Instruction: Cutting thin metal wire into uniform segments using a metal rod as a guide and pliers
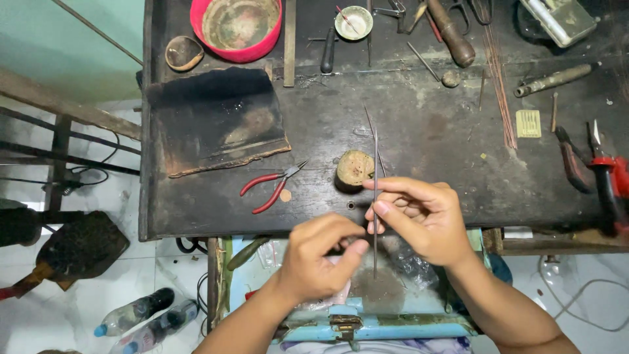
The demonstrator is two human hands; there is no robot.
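Note:
My right hand (419,219) pinches a long thin metal rod (375,164) between thumb and fingers, holding it upright across the front edge of the dark workbench (419,131). My left hand (321,255) is closed just left of the rod's lower end, its fingertips close to the rod; whether it grips something small is hidden by blur. A round wooden stump (354,169) sits on the bench right behind the rod. Red-handled pliers (268,185) lie to the left of the stump.
A scorched dark pad (216,121) lies at the bench's left. A red bowl (237,29), a small dish (354,23) and several tools line the back. Red-handled cutters (606,177) lie far right. A light blue drawer (367,314) sits under my hands. Plastic bottles (141,318) lie on the floor.

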